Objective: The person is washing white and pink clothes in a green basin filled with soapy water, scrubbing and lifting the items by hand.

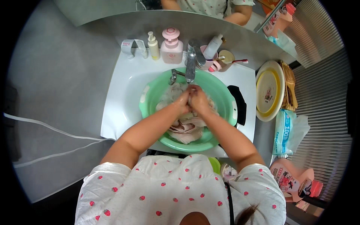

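Both of my hands meet over a green plastic basin (150,118), just below the spout of a chrome faucet (190,69). Wet pale pink and white cloth (186,132) lies bunched in the basin, with whitish, sudsy-looking water (167,93) beside it. My left hand (183,102) is closed against the right, with its fingers partly hidden. The fingers of my right hand (199,99) are curled in toward the left one. The cloth reaches up under both hands and appears gripped between them, though the hold itself is mostly covered.
Along the white sink's (122,101) back stand a pink pump bottle (172,48), a small cream pump bottle (153,47) and cups with toothbrushes (225,62). Black cloth (237,105) hangs by the basin's right. Farther right are a white-and-yellow basin (260,99), a wipes pack (284,131) and a pink jug (287,176).
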Motion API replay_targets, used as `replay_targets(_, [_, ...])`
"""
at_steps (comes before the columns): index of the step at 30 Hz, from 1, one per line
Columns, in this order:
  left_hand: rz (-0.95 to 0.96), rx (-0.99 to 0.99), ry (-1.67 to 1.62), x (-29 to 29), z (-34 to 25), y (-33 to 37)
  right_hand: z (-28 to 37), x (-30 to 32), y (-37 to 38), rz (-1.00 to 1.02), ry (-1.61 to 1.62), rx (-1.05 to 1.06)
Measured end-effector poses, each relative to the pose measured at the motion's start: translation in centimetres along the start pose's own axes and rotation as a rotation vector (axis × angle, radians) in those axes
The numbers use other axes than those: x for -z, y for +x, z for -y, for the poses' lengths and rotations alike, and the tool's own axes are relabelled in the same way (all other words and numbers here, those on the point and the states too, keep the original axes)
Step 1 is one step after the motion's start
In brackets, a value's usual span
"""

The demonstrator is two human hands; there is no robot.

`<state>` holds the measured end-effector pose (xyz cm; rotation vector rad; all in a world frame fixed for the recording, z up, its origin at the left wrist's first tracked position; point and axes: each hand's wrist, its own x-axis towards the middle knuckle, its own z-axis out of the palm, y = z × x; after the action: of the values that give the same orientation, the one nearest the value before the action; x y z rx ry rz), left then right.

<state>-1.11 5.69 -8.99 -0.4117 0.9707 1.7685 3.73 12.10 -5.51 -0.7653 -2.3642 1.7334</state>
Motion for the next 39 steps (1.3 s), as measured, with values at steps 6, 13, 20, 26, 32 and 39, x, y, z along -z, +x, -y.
replay_targets(6, [0.384, 0.031, -0.163, 1.1, 0.7, -0.8, 2.2, -2.1, -4.3, -0.137, -0.155, 0.243])
replay_targets(13, [0.163, 0.001, -0.262, 3.3, 1.1, -0.4, 0.3, -2.5, -2.0, -0.417, -0.062, 0.130])
replay_targets(20, [0.063, -0.047, -0.206, -1.5, 2.6, -3.6, -1.7, 0.1, 0.8, -0.448, -0.104, 0.100])
replay_targets(26, [0.137, -0.010, -0.009, 0.3, -1.8, -5.4, 2.9, -3.8, -5.6, -0.307, 0.107, 0.290])
replay_targets(32, [-0.060, -0.067, -0.119, -1.4, 1.4, -3.5, 1.0, -0.3, 0.2, -0.460, 0.077, 0.009])
replay_targets(39, [-0.014, -0.024, 0.023, 1.3, -0.4, -4.6, 1.9, -3.9, -4.0, -0.394, 0.126, 0.300])
